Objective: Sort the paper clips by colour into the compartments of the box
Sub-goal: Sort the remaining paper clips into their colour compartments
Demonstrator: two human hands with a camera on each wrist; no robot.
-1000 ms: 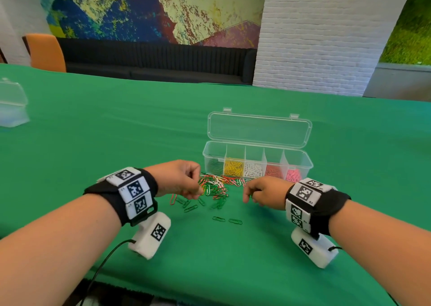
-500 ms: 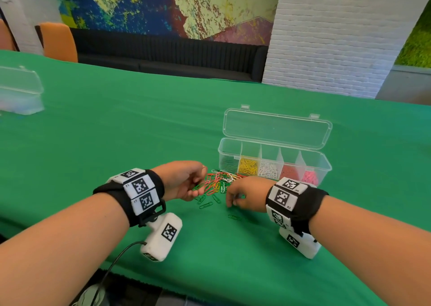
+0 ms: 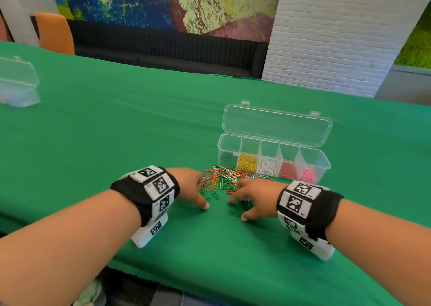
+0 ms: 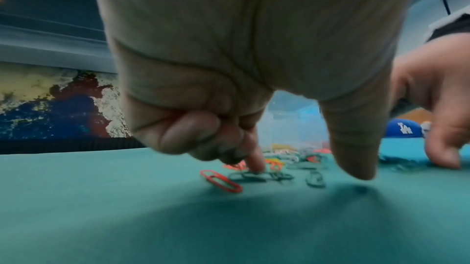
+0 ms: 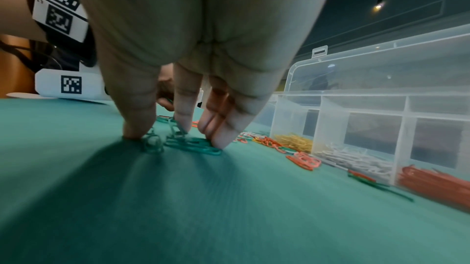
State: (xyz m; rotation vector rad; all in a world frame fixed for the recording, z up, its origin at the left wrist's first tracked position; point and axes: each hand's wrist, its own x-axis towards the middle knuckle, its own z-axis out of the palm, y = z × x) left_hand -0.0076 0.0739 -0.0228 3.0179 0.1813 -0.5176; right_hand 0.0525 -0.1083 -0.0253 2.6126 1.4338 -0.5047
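Box (image 3: 272, 156): clear plastic, lid hinged open to the rear, set on the green tabletop (image 3: 116, 123) ahead and right of both hands. Five compartments in a row, left to right: green, yellow, white, red, pink clips.

Loose clip pile (image 3: 224, 177): mixed red, green, white, orange, lying on the tabletop just in front of the box, between box and hands. A few single green clips lie nearer the person; one green clip (image 3: 232, 213) sits between the two thumbs.

Left hand (image 3: 191, 186): palm down at the pile's left edge. Index tip presses a green clip cluster (image 4: 254, 175) on the cloth; thumb points down, tip just above the tabletop; remaining fingers curled under. No clip seen held. A red clip (image 4: 220, 181) lies just left of the index tip.

Right hand (image 3: 254, 198): palm down, fingers spread, at the pile's near edge. Fingertips (image 5: 137, 129) and thumb are planted on the tabletop around a bunch of green clips (image 5: 188, 143), touching them; one clip stands tilted up against a finger. Fingers fairly straight, not closed round anything.

Second clear box (image 3: 17, 84): far left on the tabletop, well apart. Contents cannot be made out.
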